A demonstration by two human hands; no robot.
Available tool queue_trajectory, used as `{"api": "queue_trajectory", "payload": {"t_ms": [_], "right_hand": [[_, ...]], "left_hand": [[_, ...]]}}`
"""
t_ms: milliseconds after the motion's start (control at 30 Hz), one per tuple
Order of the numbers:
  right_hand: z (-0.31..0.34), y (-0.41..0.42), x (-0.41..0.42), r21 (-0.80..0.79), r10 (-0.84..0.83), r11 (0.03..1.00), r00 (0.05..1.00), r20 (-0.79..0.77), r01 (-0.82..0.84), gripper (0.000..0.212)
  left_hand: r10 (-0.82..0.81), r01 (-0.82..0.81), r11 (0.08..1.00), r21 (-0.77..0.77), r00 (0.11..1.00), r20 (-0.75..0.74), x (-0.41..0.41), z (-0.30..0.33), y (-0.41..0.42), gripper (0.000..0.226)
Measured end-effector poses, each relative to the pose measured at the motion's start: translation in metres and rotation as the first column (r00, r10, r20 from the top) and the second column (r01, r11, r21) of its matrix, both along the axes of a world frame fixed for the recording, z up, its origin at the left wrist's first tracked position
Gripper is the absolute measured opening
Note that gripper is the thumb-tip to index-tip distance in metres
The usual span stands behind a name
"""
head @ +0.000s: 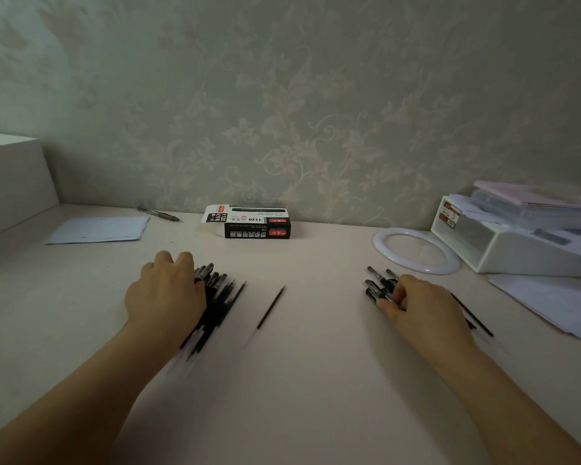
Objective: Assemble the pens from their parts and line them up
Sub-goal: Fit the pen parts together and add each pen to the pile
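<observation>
Floral wallpaper is seen behind a pale counter (pixel 299 380), at whose back edge a black pen box (pixel 255 224) stands with its flap open. Nearer than the box and to its left, the left hand (pixel 166 292) is laid over a bundle of pen barrels and refills (pixel 217 297), its fingers curled down over the bundle's far end, apparently to gather the parts or keep them from rolling. One loose refill (pixel 271 307) lies apart, nearer than the box and just right of that bundle. Farther right of the box, the right hand (pixel 423 305) is curled on a smaller cluster of capped pen pieces (pixel 379 285), fingertips pinching among them; which single piece is held cannot be told. Both heaps seem sorted by kind, so assembly is judged barely begun and no finished row is visible.
</observation>
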State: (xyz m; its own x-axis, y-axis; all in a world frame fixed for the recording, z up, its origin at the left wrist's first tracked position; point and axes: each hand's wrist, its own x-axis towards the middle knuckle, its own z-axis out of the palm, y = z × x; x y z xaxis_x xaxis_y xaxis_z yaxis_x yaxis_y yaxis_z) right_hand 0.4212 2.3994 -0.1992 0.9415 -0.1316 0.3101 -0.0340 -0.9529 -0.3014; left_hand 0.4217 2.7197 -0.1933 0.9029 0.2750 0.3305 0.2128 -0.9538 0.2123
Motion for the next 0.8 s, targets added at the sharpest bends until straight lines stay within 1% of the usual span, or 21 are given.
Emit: {"api": "queue_trajectory", "payload": {"t_ms": [67, 133, 200, 233, 267, 300, 367, 433, 467, 500, 533, 567, 600, 667, 700, 733, 800], "right_hand": [[0.005, 0.000, 0.000, 0.065, 0.009, 0.998, 0.998, 0.055, -0.013, 0.025], [0.013, 0.006, -0.003, 0.208, 0.053, 0.974, 0.985, 0.163, -0.087, 0.022], [0.019, 0.017, -0.005, 0.393, 0.089, 0.902, 0.967, 0.238, -0.180, 0.021], [0.020, 0.024, -0.005, 0.492, 0.104, 0.844, 0.965, 0.240, -0.213, 0.020], [0.019, 0.031, -0.005, 0.599, 0.125, 0.765, 0.967, 0.224, -0.238, 0.021], [0.016, 0.037, -0.005, 0.711, 0.154, 0.656, 0.967, 0.201, -0.253, 0.021], [0.010, 0.050, -0.006, 0.876, 0.226, 0.414, 0.960, 0.165, -0.248, 0.021], [0.003, 0.060, -0.009, 0.957, 0.292, 0.194, 0.944, 0.154, -0.216, 0.019], [0.000, 0.063, -0.009, 0.976, 0.324, 0.093, 0.933, 0.158, -0.198, 0.017], [-0.003, 0.065, -0.009, 0.982, 0.356, 0.022, 0.919, 0.167, -0.187, 0.014], [-0.006, 0.067, -0.009, 0.982, 0.390, -0.006, 0.904, 0.177, -0.190, 0.012], [-0.008, 0.068, -0.009, 0.979, 0.416, 0.014, 0.891, 0.181, -0.206, 0.009], [-0.010, 0.069, -0.008, 0.970, 0.431, 0.074, 0.884, 0.180, -0.233, 0.007], [-0.013, 0.067, -0.007, 0.925, 0.439, 0.238, 0.882, 0.170, -0.297, 0.006], [-0.014, 0.066, -0.006, 0.898, 0.446, 0.301, 0.880, 0.166, -0.322, 0.006], [-0.014, 0.066, -0.005, 0.875, 0.457, 0.342, 0.874, 0.163, -0.343, 0.005], [-0.015, 0.066, -0.004, 0.853, 0.484, 0.370, 0.860, 0.162, -0.368, 0.003]], "left_hand": [[-0.029, 0.029, 1.000, 0.004, 0.998, 0.053, 0.000, 0.002, -0.005, 0.028], [-0.137, 0.152, 0.986, -0.062, 0.971, 0.194, -0.003, 0.004, -0.016, 0.029], [-0.283, 0.345, 0.930, -0.126, 0.893, 0.350, -0.011, 0.005, -0.035, 0.027], [-0.358, 0.432, 0.894, -0.116, 0.846, 0.396, -0.016, 0.004, -0.046, 0.026], [-0.423, 0.502, 0.860, -0.094, 0.804, 0.418, -0.021, 0.002, -0.058, 0.027], [-0.472, 0.554, 0.828, -0.089, 0.773, 0.424, -0.025, -0.001, -0.068, 0.030], [-0.532, 0.617, 0.774, -0.142, 0.756, 0.382, -0.030, -0.006, -0.083, 0.042], [-0.579, 0.645, 0.745, -0.172, 0.752, 0.315, -0.028, -0.012, -0.090, 0.051], [-0.600, 0.654, 0.738, -0.163, 0.748, 0.283, -0.027, -0.015, -0.092, 0.049], [-0.616, 0.660, 0.737, -0.144, 0.744, 0.260, -0.024, -0.016, -0.091, 0.044], [-0.620, 0.659, 0.742, -0.125, 0.745, 0.246, -0.022, -0.017, -0.091, 0.037], [-0.619, 0.652, 0.751, -0.106, 0.750, 0.235, -0.019, -0.017, -0.089, 0.031], [-0.621, 0.649, 0.757, -0.080, 0.752, 0.221, -0.016, -0.018, -0.087, 0.028], [-0.657, 0.669, 0.743, -0.023, 0.735, 0.168, -0.010, -0.020, -0.081, 0.027], [-0.679, 0.687, 0.727, -0.015, 0.722, 0.135, -0.008, -0.021, -0.079, 0.026], [-0.698, 0.704, 0.710, -0.024, 0.707, 0.112, -0.007, -0.022, -0.076, 0.024], [-0.729, 0.736, 0.675, -0.057, 0.676, 0.104, -0.005, -0.023, -0.072, 0.021]]}}
